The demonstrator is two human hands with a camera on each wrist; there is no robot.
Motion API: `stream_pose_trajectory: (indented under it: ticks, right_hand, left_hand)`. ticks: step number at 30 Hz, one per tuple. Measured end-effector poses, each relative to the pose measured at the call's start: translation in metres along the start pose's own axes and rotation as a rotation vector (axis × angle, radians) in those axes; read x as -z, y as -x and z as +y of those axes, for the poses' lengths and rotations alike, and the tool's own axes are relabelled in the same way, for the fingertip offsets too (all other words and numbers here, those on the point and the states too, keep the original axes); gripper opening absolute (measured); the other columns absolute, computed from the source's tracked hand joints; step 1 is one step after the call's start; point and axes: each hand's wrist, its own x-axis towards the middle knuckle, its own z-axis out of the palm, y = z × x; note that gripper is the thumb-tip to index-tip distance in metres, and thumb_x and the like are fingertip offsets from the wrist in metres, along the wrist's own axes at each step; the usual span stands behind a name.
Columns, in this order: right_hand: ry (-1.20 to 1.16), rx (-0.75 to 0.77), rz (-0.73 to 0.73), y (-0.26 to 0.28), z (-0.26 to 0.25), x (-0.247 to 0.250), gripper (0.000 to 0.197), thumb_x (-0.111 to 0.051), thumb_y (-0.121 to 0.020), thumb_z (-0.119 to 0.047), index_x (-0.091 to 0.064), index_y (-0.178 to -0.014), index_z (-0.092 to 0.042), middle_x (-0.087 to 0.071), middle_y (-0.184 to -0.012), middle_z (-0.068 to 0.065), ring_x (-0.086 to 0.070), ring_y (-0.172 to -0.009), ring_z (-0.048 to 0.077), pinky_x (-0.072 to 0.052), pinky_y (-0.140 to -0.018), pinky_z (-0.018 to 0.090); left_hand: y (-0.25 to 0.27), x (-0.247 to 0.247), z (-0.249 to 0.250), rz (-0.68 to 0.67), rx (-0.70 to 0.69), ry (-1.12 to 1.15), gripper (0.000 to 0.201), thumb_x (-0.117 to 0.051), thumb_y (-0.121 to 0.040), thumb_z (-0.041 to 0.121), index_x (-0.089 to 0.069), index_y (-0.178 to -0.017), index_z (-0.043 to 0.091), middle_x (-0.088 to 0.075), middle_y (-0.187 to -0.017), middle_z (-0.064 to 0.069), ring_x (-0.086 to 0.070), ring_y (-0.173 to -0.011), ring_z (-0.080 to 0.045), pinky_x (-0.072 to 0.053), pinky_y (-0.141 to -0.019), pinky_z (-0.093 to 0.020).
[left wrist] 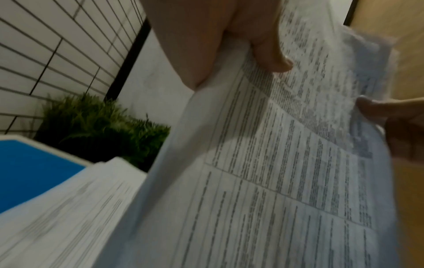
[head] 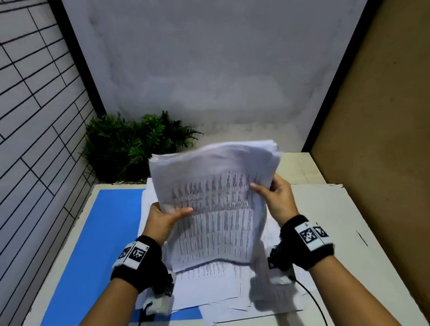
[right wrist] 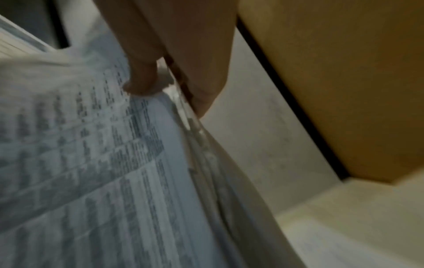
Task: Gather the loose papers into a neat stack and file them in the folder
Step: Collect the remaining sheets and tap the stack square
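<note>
We hold a bundle of papers (head: 213,207) up in the air, above the blue folder (head: 94,253) on the table (head: 333,230); our left hand (head: 165,220) pinches its left edge with the thumb on top, and our right hand (head: 277,198) pinches its right edge; more loose sheets (head: 220,288) lie just right of the folder, partly on it; we think the bundle is light and floppy, its sheets can slide apart, so holding both side edges tight seems best.
</note>
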Motion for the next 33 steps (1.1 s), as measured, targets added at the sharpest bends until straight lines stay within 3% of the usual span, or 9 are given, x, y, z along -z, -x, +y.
stream_pose_trajectory:
  ticks: [5,10,16,19,24,26,28,30,33]
  right_hand:
    - [-0.034,0.162,-0.136,0.002,-0.038,0.003,0.025,-0.063,-0.079,0.002,-0.058,-0.089,-0.021,-0.071,-0.073,-0.013,-0.064,-0.069,-0.006,-0.052,-0.064,0.013]
    - [0.023,0.258,-0.011,-0.004,-0.042,0.008,0.028,-0.068,-0.077,-0.002,-0.057,-0.085,-0.026,-0.062,-0.088,-0.006,-0.06,-0.07,-0.007,-0.05,-0.065,0.011]
    - [0.333,0.377,-0.019,-0.014,-0.061,0.026,0.022,-0.068,-0.077,-0.001,-0.064,-0.067,-0.021,-0.066,-0.061,-0.027,-0.058,-0.061,-0.01,-0.043,-0.063,0.004]
    - [0.624,0.418,-0.074,-0.018,-0.069,0.029,0.006,-0.068,-0.079,-0.009,-0.068,-0.077,-0.014,-0.066,-0.065,-0.018,-0.061,-0.068,-0.005,-0.046,-0.071,0.016]
    - [0.896,0.473,-0.064,-0.013,-0.087,0.033,0.006,-0.06,-0.083,-0.01,-0.064,-0.087,-0.013,-0.07,-0.09,0.008,-0.064,-0.089,0.031,-0.05,-0.076,0.038]
    - [1.009,0.481,-0.075,-0.004,-0.094,0.028,0.031,-0.058,-0.086,-0.029,-0.056,-0.113,-0.013,-0.057,-0.127,0.01,-0.05,-0.121,0.032,-0.043,-0.097,0.041]
    - [1.289,0.376,-0.273,0.005,-0.097,0.016,0.082,-0.05,-0.081,-0.058,-0.02,-0.144,-0.017,-0.007,-0.157,0.005,-0.005,-0.145,0.028,-0.012,-0.116,0.05]
    - [1.48,0.321,-0.431,0.012,-0.091,0.0,0.1,-0.048,-0.076,-0.066,0.009,-0.146,-0.023,0.015,-0.157,0.002,0.016,-0.143,0.025,0.007,-0.113,0.054]
    - [1.426,0.346,-0.31,0.01,-0.087,-0.002,0.099,-0.049,-0.08,-0.06,0.015,-0.145,-0.022,0.019,-0.155,0.001,0.02,-0.142,0.026,0.011,-0.11,0.056]
  left_hand:
    - [-0.003,0.01,0.035,-0.007,-0.206,0.134,0.055,-0.087,-0.019,0.04,-0.074,-0.072,0.034,-0.074,-0.07,0.02,-0.069,-0.073,0.002,-0.056,-0.065,-0.016]
    - [-0.004,0.006,0.034,-0.15,-0.143,0.026,0.074,-0.083,-0.02,0.061,-0.068,-0.082,0.024,-0.074,-0.072,0.016,-0.068,-0.074,-0.004,-0.055,-0.067,-0.015]
    - [-0.009,-0.005,0.027,-0.125,-0.101,0.031,0.075,-0.083,-0.02,0.059,-0.068,-0.081,0.017,-0.075,-0.07,0.011,-0.07,-0.07,-0.004,-0.054,-0.06,-0.015]
    - [-0.012,-0.007,0.027,-0.1,-0.1,0.051,0.074,-0.083,-0.019,0.058,-0.068,-0.078,0.015,-0.075,-0.067,0.009,-0.07,-0.066,-0.005,-0.054,-0.058,-0.017]
    - [-0.015,-0.011,0.026,-0.096,-0.114,0.065,0.059,-0.085,-0.028,0.044,-0.067,-0.076,0.015,-0.074,-0.065,0.006,-0.069,-0.066,-0.012,-0.056,-0.058,-0.019]
    - [-0.015,-0.012,0.025,-0.11,-0.119,0.095,0.064,-0.087,-0.024,0.046,-0.067,-0.078,0.018,-0.075,-0.067,0.005,-0.07,-0.068,-0.012,-0.058,-0.061,-0.023]
    - [-0.015,-0.014,0.025,-0.121,-0.119,0.112,0.072,-0.087,-0.02,0.052,-0.067,-0.081,0.02,-0.075,-0.07,0.005,-0.07,-0.07,-0.01,-0.059,-0.066,-0.025]
    - [-0.016,-0.016,0.023,-0.133,-0.115,0.119,0.076,-0.087,-0.017,0.053,-0.066,-0.083,0.02,-0.075,-0.071,0.006,-0.07,-0.072,-0.009,-0.059,-0.068,-0.025]
    - [-0.016,-0.015,0.025,-0.149,-0.112,0.104,0.079,-0.086,-0.017,0.053,-0.065,-0.086,0.021,-0.075,-0.072,0.006,-0.07,-0.072,-0.009,-0.058,-0.064,-0.023]
